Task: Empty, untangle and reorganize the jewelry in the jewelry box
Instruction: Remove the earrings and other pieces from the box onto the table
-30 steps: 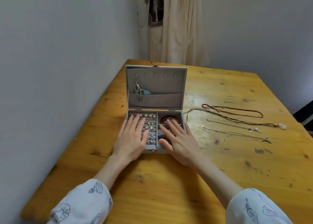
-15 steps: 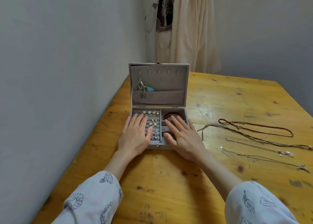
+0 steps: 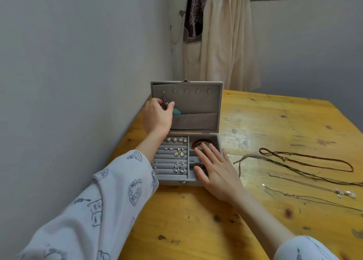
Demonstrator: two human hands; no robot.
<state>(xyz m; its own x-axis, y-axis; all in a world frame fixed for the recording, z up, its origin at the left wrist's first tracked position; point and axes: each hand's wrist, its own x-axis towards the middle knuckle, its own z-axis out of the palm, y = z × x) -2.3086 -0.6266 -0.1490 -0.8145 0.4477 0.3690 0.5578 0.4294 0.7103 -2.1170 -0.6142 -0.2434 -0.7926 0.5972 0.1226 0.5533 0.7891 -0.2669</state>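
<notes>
The left hand point(image 3: 157, 115) reaches up to the raised lid of the jewelry box point(image 3: 186, 134), thumb and fingers closing on a metal pendant point(image 3: 164, 104) that hangs from the leftmost hook, with a turquoise stone point(image 3: 176, 111) just beside it. That piece looks light and snag-prone; better to lift it by its loop than to tug. Below the lid, small earrings point(image 3: 179, 151) sit in the ring rolls, slippery and easily dropped. The right hand point(image 3: 218, 169) rests flat and open on the box's right compartments, holding nothing, near a red bead bracelet point(image 3: 203, 142). Right of the box, limp necklaces point(image 3: 306, 165) lie on the counter point(image 3: 196, 220).
</notes>
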